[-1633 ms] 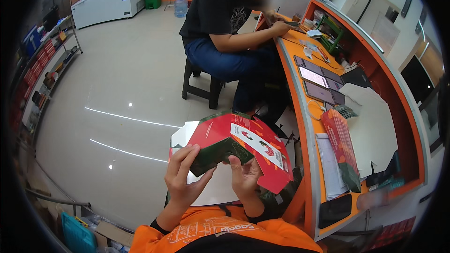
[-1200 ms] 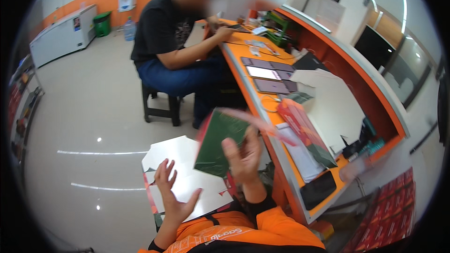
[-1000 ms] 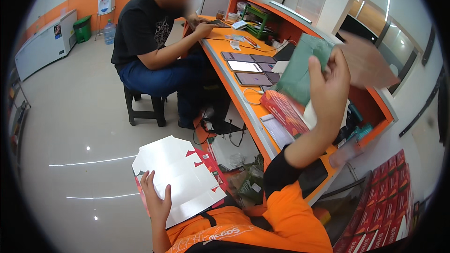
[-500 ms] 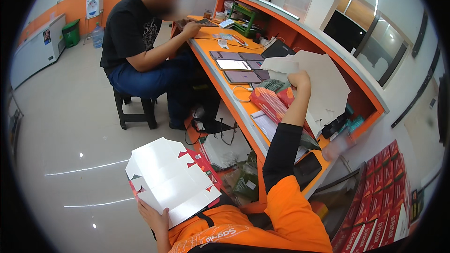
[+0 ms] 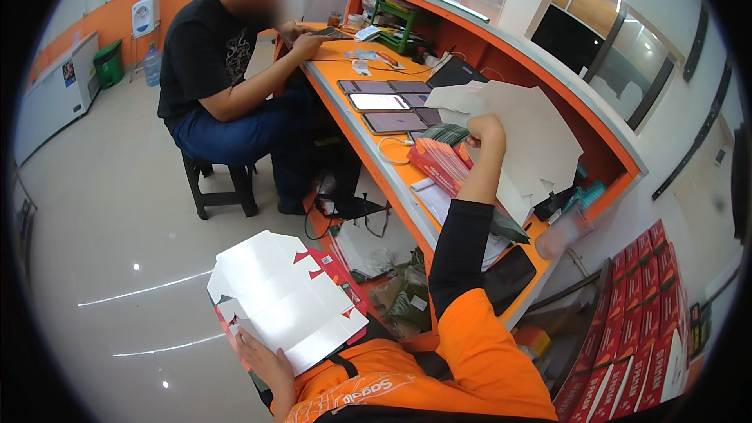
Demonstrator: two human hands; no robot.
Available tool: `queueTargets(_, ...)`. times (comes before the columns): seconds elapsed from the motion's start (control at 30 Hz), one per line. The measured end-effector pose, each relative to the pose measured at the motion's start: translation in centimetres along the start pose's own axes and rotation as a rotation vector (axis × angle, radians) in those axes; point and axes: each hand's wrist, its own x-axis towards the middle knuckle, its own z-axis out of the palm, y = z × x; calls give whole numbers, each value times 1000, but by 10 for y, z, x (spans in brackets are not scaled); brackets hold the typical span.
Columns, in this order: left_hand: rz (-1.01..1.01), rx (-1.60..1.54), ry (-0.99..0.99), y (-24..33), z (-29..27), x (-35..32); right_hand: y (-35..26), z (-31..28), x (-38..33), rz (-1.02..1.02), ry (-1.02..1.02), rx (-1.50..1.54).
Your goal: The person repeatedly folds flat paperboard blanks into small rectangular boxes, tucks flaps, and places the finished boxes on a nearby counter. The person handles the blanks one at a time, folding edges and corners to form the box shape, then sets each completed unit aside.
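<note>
Left hand [image 5: 268, 362] low, fingers [image 5: 247, 345] extended, right arm [image 5: 462, 239] reaching forward, right hand [image 5: 490, 130] curled

At seven o'clock your flattened carton [image 5: 283, 298] is white edged with red; the carton stack [image 5: 536, 137] at two, white, red and green; your shirt [image 5: 489, 348], orange, printed white.

Downward fisheye from head height

Free path: the gap between the white cardboard sheet [image 5: 278, 290], lower centre, and the desk [image 5: 333, 70]. Room also over the floor [image 5: 117, 227], left of frame. Obstructed: upper left, 1 seated co-worker [image 5: 207, 70]; right of centre, the stacked cartons [image 5: 540, 129] (right hand [image 5: 489, 135] at their near-left end), phones [image 5: 392, 122] just left, orange panel [image 5: 478, 51] behind.
</note>
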Motion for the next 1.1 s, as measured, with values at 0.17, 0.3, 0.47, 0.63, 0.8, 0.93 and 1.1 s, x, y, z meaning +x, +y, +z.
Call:
queueTargets(0.17, -65, 45, -63, 11, -10, 0, 3, 2, 3, 11, 2, -2)
queueTargets(0.3, 26, -49, -43, -1, -3, 0, 0, 12, 2, 6, 14, 9)
queueTargets(0.47, 69, -122, -30, -2, 3, 2, 0, 18, -5, -4, 56, 22)
queueTargets(0.63, 117, -197, 80, 1, 5, 5, -7, 43, -26, -35, 116, 44)
queueTargets(0.8, 143, -206, 97, -5, 0, 4, -12, 65, -50, -72, 200, 99)
queueTargets(0.93, 176, -255, 54, 4, -4, 9, -9, 55, -114, -319, 638, 210)
queueTargets(1.1, 243, -160, 24, -15, -1, 12, -42, 133, -261, -828, -465, 722)
